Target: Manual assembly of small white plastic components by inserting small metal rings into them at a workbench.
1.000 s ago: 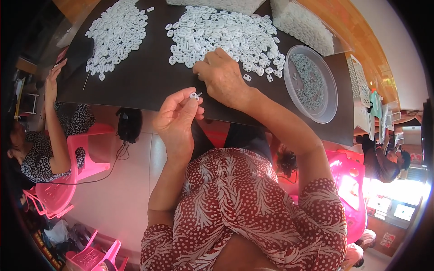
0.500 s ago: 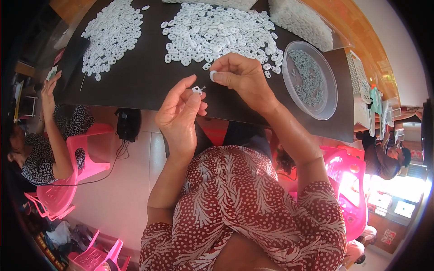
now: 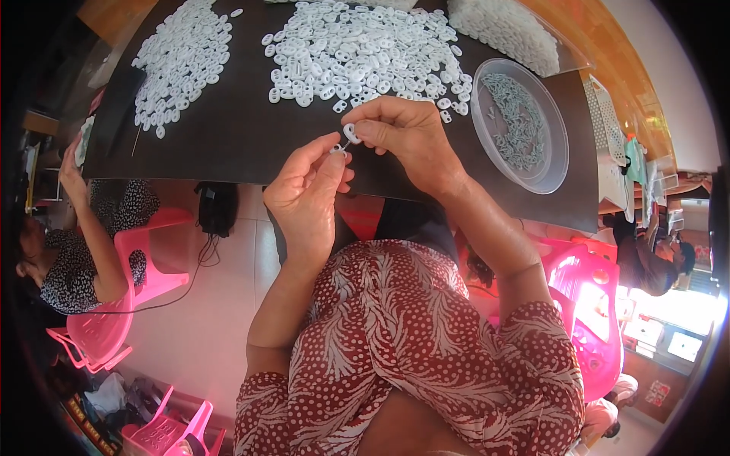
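Observation:
In front of my chest, over the table's near edge, my left hand (image 3: 308, 194) pinches a small white plastic piece (image 3: 338, 150) between thumb and index finger. A thin metal pin or spring (image 3: 347, 144) sticks up out of it. My right hand (image 3: 417, 144) pinches a white oval plastic piece (image 3: 350, 133) with holes, held right at the upper end of that metal part. Whether the two white pieces touch is too small to tell. Beyond my hands lies a wide heap of similar white oval pieces (image 3: 357, 53).
On the dark table (image 3: 228, 144) a second heap of white pieces (image 3: 182, 61) lies at left. At right stand a round clear bowl (image 3: 549, 173) of small grey-green metal parts (image 3: 517, 125) and a bag of white pieces (image 3: 509, 34). Another person (image 3: 84, 258) sits at left.
My right hand has brought its oval piece down and left to the metal part in my left hand. The hands are now almost together; the view has shifted slightly.

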{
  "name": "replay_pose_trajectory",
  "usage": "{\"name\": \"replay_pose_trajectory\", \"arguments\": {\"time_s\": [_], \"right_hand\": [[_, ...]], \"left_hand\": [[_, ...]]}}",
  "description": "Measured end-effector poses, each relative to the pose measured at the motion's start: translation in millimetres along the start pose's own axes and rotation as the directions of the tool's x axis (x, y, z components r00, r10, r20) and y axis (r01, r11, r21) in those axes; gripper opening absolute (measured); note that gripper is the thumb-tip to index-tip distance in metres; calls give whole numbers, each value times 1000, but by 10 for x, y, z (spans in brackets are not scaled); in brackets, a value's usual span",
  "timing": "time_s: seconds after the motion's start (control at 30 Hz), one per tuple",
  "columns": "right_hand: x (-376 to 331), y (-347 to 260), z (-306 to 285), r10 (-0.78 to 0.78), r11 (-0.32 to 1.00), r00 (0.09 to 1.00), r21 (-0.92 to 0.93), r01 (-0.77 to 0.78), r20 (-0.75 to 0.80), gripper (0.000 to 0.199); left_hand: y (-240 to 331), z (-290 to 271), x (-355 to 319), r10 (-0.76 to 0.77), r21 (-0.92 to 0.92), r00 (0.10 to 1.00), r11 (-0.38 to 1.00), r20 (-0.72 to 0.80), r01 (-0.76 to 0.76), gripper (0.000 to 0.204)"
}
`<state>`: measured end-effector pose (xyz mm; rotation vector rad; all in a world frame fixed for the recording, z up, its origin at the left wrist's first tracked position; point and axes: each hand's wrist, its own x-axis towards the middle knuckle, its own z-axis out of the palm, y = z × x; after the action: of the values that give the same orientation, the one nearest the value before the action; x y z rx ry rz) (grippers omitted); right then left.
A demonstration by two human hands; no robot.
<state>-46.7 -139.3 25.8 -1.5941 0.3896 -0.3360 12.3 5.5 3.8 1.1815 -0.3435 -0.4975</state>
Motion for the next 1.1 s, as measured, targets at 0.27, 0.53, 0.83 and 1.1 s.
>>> {"name": "replay_pose_trajectory", "arguments": {"time_s": [0.27, 0.53, 0.83, 1.1], "right_hand": [[-23, 2, 25, -99, 993, 995, -55, 100, 8, 15], [-57, 43, 100, -204, 965, 976, -181, 188, -72, 12], [-98, 103, 132, -301, 901, 953, -342, 267, -47, 14], [-155, 58, 175, -159, 963, 981, -236, 129, -110, 12]], "left_hand": [[-18, 28, -8, 15, 55, 999, 998, -41, -12, 19], [-33, 32, -13, 41, 84, 997, 996, -69, -35, 18], [-57, 32, -13, 77, 129, 996, 989, -48, -70, 20], [-98, 28, -34, 14, -11, 999, 1000, -35, -14, 25]]}}
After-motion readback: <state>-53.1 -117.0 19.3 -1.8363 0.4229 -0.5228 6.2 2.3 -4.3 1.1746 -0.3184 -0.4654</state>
